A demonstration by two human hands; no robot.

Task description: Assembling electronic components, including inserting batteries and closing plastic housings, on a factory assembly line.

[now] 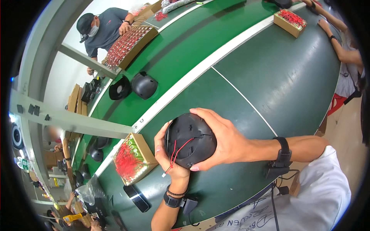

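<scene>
Both my hands are wrapped around a round black plastic shell (198, 148) held above the dark green tabletop. My left hand (161, 152) grips its left side and underside. Around its right side curve the fingers and thumb of my right hand (227, 140). Its hollowed face is turned up, and thin red wires (175, 156) hang out toward my left wrist, ending in a small white connector (163, 175). Just left of my left hand stands an open cardboard box (145, 148) packed with red-wired parts. A black phone (137, 198) lies below that box.
Beyond a white rail, a bright green conveyor belt (181, 50) carries more black shells (144, 85). A pale metal frame (73, 111) stands at left. Another box of red-wired parts (295, 30) sits far right, near a co-worker's arms (335, 42). Across the belt, a person (106, 30) handles a large tray (135, 48).
</scene>
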